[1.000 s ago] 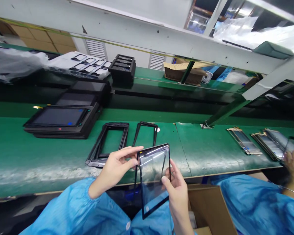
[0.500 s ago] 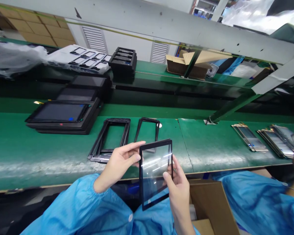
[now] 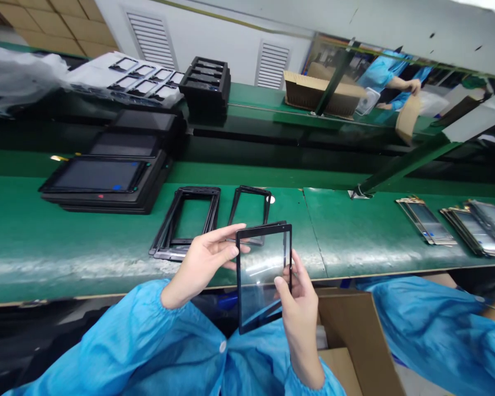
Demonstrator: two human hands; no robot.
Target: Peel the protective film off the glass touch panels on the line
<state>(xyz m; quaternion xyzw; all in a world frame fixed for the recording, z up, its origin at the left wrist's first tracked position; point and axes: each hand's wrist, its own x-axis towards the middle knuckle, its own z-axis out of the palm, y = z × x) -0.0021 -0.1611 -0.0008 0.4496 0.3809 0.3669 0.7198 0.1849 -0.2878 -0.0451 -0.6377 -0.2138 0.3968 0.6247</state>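
Observation:
A tablet-sized glass panel (image 3: 259, 286) with a black border is held upright and a little tilted in front of me. At its top a second black edge shows behind the border, slightly offset. My left hand (image 3: 200, 267) pinches the upper left edge, thumb in front and fingers partly behind. The lower right side is gripped by my right hand (image 3: 300, 308), its thumb on the glass and fingers seen through it. Just beyond, a stack of black rectangular frames (image 3: 168, 225) lies on the green bench (image 3: 86, 250). A smaller set of thin frames (image 3: 251, 190) is partly hidden by the panel.
Stacked trays with dark screens (image 3: 99, 175) stand at left. More panels (image 3: 470, 234) lie at right, near a co-worker's blue sleeve (image 3: 433, 330). A green post (image 3: 404, 162) rises from the bench. An open cardboard box (image 3: 358, 330) sits below the bench edge.
The view has shifted, revealing another person's hands beyond the shelf. The panel is turned slightly, showing a gap behind its top edge. Both my hands keep their hold.

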